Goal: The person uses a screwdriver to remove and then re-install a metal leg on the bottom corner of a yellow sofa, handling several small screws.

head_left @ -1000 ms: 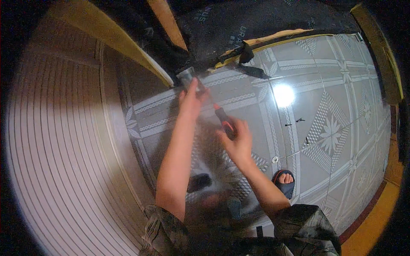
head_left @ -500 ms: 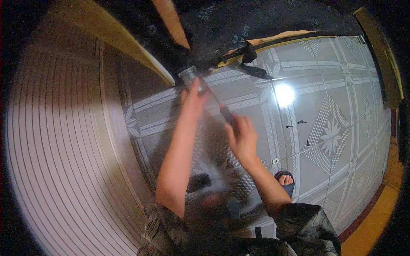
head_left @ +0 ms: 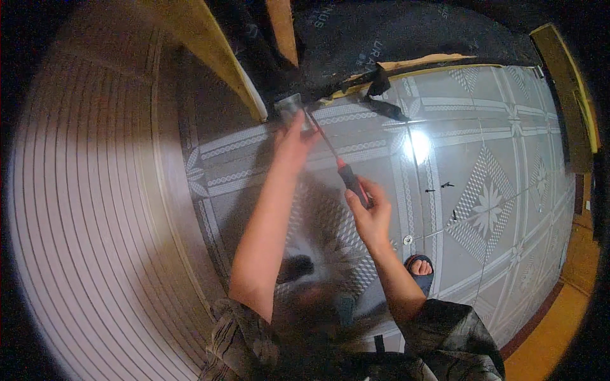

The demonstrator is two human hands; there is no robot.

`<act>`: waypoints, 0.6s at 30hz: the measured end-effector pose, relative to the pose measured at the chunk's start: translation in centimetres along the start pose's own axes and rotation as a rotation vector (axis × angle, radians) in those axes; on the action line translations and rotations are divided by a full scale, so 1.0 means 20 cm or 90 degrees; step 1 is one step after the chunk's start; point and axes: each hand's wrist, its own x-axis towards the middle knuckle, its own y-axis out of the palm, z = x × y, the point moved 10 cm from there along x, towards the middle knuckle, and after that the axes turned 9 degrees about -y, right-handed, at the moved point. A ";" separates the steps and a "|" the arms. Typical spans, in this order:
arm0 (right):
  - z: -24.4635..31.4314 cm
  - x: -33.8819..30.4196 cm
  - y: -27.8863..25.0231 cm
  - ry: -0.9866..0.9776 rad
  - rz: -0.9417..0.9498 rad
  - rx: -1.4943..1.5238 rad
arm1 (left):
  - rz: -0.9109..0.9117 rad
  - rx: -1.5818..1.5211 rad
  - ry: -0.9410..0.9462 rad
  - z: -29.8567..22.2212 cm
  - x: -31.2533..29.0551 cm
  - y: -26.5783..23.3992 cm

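Observation:
At the lower edge of the dark fabric-covered furniture, my left hand (head_left: 295, 143) is closed around a short silvery piece (head_left: 289, 103), perhaps a furniture leg; its exact kind is hard to make out. My right hand (head_left: 372, 216) grips a screwdriver (head_left: 353, 184) by its black-and-red handle, thumb lying along it. The long thin shaft slants up and left, its tip beside the silvery piece and my left fingers. Whether the tip sits in a screw cannot be seen.
Several dark screws (head_left: 447, 185) lie on the patterned tile floor (head_left: 394, 219), near a small white round piece (head_left: 408, 240). The furniture's black underside cloth (head_left: 419, 32) hangs torn along a wooden rail. A wooden board (head_left: 216, 60) slants at left beside ribbed panelling (head_left: 82, 209). My sandalled foot (head_left: 419, 267) stands at right.
My right hand and the screwdriver handle have shifted slightly toward me and right, with the shaft showing more clearly. My left hand stays at the silvery piece. The whole view has shifted a little.

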 end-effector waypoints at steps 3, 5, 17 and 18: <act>0.00 0.00 0.02 -0.007 0.001 0.022 | 0.035 0.039 0.013 0.00 0.00 0.04; 0.04 0.00 0.03 -0.020 0.003 0.006 | 0.023 0.039 0.010 -0.01 -0.01 0.03; 0.13 0.08 0.04 -0.087 -0.008 -0.050 | 0.015 0.022 -0.023 0.00 -0.04 0.03; 0.14 0.08 0.03 -0.089 -0.012 -0.041 | 0.043 0.033 -0.012 -0.01 -0.04 0.05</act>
